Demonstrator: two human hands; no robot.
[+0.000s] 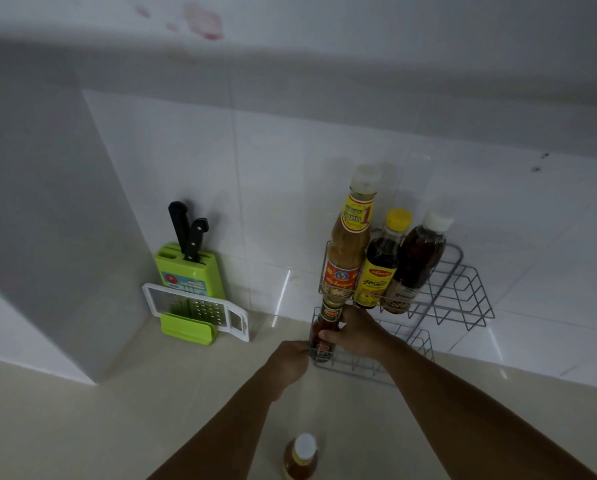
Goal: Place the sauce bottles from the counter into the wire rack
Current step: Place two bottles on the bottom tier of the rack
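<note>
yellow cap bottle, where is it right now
In the head view, the yellow cap bottle stands in the wire rack's upper tier, right of centre, between the tall tan sauce bottle and the dark white-capped bottle.

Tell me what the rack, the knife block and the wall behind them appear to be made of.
The wire rack looks like thin metal rod with a matte grey coating: an open grid, no shine. The knife block seems to be moulded plastic, given its uniform bright green and rounded edges. The wall appears to be glazed white ceramic tile, with grout lines and glossy reflections.
</note>
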